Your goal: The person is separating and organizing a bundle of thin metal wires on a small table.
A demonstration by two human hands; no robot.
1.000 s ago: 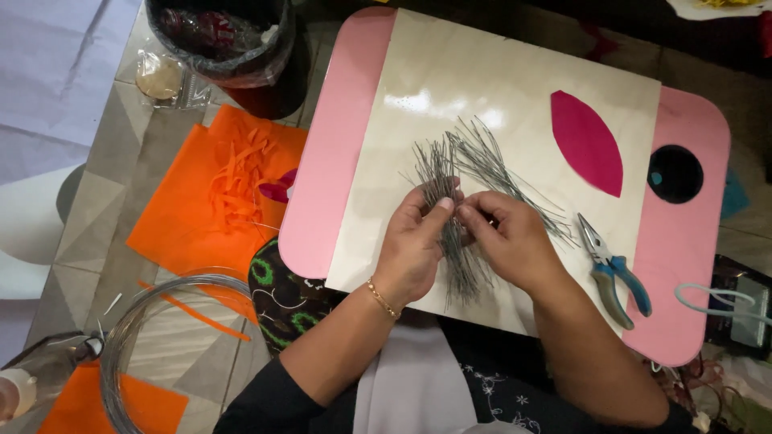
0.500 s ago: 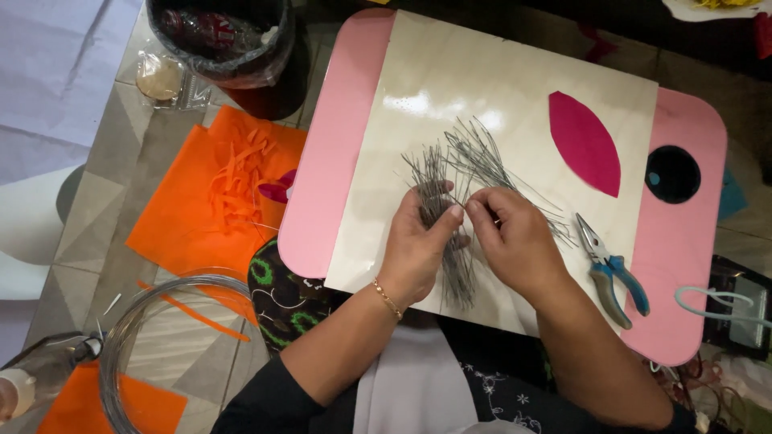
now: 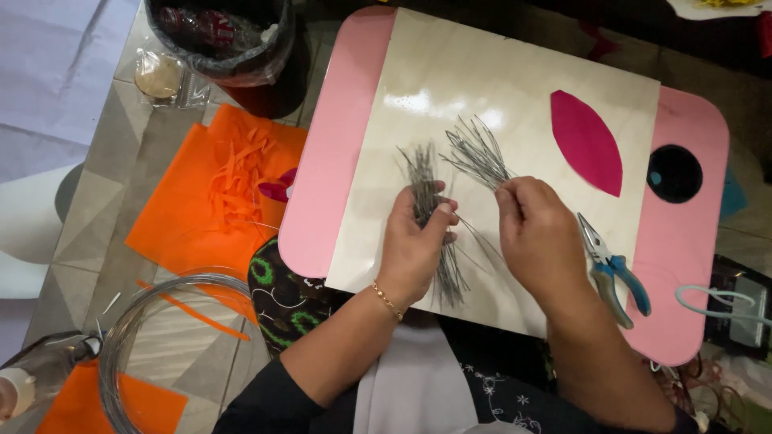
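Two hands are in view, both yours. Your left hand [image 3: 414, 245] is clenched around one bundle of thin grey wire pieces [image 3: 430, 225]; the thumb crosses the front of the bundle, and wire ends stick out above the fist and below it. The pieces in that bundle are too many and too fine to count. Your right hand [image 3: 539, 237] pinches a second, smaller bunch of wire pieces [image 3: 478, 153] between fingertips and thumb; the bunch fans out up and to the left from the grip. That makes two wire bunches, one per hand, held just beside each other and apart at the tips.

Both bunches hang over one pale wooden board [image 3: 515, 88], which lies on one pink tray table [image 3: 326, 177]. On the board, to the right of your right hand, lies one magenta leaf-shaped cutout [image 3: 587, 141]. One pair of pliers with blue handles [image 3: 611, 269] lies at the board's right edge, just beside your right wrist.

Off the table to your left: one orange sheet [image 3: 173, 225] carrying a heap of orange shreds [image 3: 233, 173], one coil of wire [image 3: 153, 321] on the floor, and one bin lined with a dark bag [image 3: 225, 40] at the top.
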